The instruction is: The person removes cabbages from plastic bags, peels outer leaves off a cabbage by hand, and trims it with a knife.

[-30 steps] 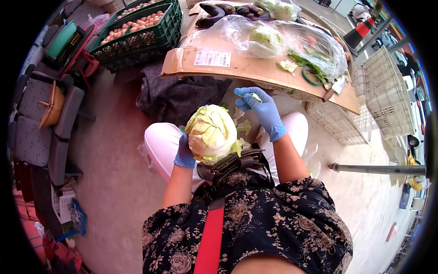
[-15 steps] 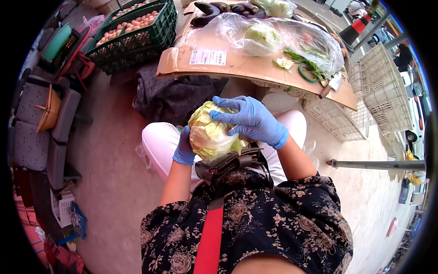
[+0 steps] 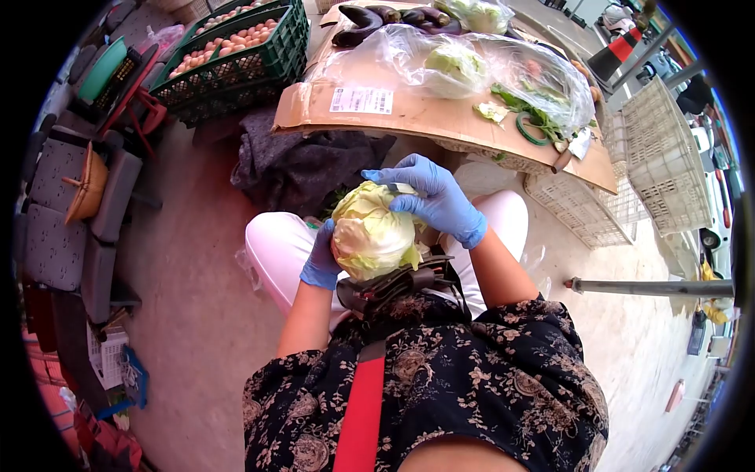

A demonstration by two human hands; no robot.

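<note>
A pale green cabbage [image 3: 373,232] is held above my lap, its outer leaves loose at the lower right. My left hand [image 3: 322,256], in a blue glove, cups it from the left side; most of those fingers are hidden behind it. Also gloved in blue, my right hand [image 3: 434,197] grips the upper right of the head, fingers bent over the top. A small grey patch shows by the right fingers, too small to make out. Below the cabbage, a black bag [image 3: 401,283] rests at my waist.
Ahead, a cardboard-topped table [image 3: 314,110] bears eggplants [image 3: 358,27], a plastic-wrapped cabbage [image 3: 456,67], a green tape roll [image 3: 531,130] and a knife [image 3: 578,145]. Green egg crates [image 3: 275,59] stand left, white plastic crates [image 3: 661,157] right. A metal pole [image 3: 645,285] juts in from the right.
The cabbage has turned slightly in my hands and shifted a little right. My right hand has moved slightly left and up, its fingers now bent more over the top.
</note>
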